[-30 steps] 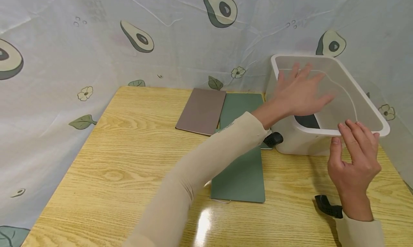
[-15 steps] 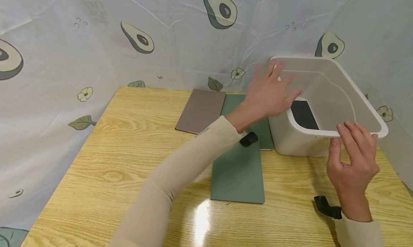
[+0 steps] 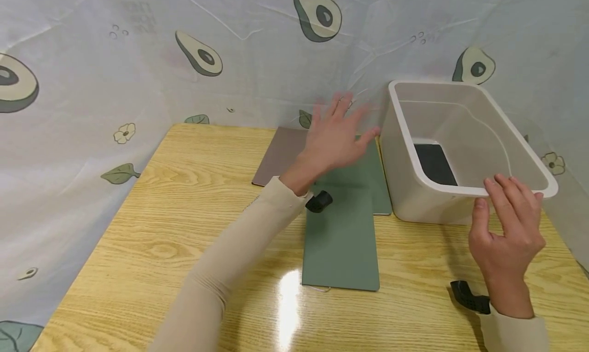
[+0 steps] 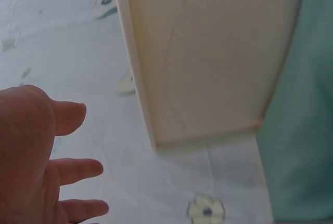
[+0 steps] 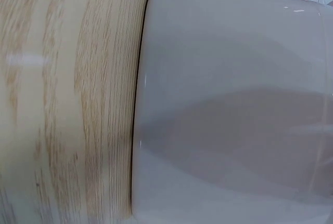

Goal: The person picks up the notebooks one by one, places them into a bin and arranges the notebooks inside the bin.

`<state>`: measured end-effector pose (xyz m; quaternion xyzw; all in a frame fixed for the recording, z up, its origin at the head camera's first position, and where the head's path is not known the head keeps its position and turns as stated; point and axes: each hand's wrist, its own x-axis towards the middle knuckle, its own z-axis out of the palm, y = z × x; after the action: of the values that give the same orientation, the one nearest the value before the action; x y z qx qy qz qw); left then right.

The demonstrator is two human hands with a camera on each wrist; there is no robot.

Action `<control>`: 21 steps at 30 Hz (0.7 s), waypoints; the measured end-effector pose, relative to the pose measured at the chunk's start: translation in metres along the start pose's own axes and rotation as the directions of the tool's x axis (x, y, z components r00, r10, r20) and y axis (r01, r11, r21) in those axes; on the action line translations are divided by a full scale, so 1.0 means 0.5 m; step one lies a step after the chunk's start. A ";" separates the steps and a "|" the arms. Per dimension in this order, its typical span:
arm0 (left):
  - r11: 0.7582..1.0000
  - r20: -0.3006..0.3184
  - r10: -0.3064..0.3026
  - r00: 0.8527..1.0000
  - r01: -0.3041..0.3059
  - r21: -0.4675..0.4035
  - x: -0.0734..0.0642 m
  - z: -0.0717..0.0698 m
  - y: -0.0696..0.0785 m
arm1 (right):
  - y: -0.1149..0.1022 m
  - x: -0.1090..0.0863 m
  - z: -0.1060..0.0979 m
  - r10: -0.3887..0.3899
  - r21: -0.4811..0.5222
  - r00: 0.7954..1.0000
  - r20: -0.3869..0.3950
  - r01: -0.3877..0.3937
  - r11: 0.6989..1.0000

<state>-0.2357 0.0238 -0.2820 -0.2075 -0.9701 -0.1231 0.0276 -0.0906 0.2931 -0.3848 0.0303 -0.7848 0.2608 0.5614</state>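
My left hand [image 3: 332,141], fingers spread and holding nothing, is above the notebooks in the head view, left of the pale plastic bin [image 3: 405,201]. Beneath it lie a brown notebook [image 3: 276,160], partly hidden by the hand and forearm, and a green notebook [image 3: 381,188] beside the bin. Another green notebook [image 3: 340,244] lies nearer the front and overlaps that one. My right hand [image 3: 508,232] holds the bin's front rim, fingertips over the edge and thumb against the outer wall. Inside, a dark flat rectangle [image 3: 434,164] lies on the bin's floor.
The wooden table [image 3: 184,209] extends to the left of the notebooks. Behind it hangs a pale curtain [image 3: 248,71] printed with avocados, which also runs down the left side. The bin stands at the table's right, near the curtain.
My left hand has moved left from over the bin to above the notebooks, fingers spread throughout. My right hand stays at the rim, and the bin and notebooks have not moved.
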 end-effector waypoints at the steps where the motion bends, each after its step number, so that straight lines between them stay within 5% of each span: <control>1: 1.000 -0.003 -0.014 1.000 0.014 -0.007 -0.005 -0.002 -0.012 | 0.000 0.000 -0.001 0.001 -0.002 1.000 0.004 -0.001 1.000; 13: 0.981 -0.054 -0.179 0.982 0.174 -0.086 -0.079 -0.011 -0.152 | 0.017 -0.008 0.002 -0.008 -0.006 1.000 0.013 0.008 1.000; 21: 0.965 -0.108 -0.242 0.964 0.228 -0.126 -0.123 -0.012 -0.209 | 0.012 -0.005 0.007 0.001 0.022 0.999 -0.045 0.000 1.000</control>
<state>-0.2223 -0.0943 -0.3062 -0.0839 -0.9758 -0.1925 0.0606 -0.0949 0.2961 -0.3899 0.0304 -0.7691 0.2703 0.5784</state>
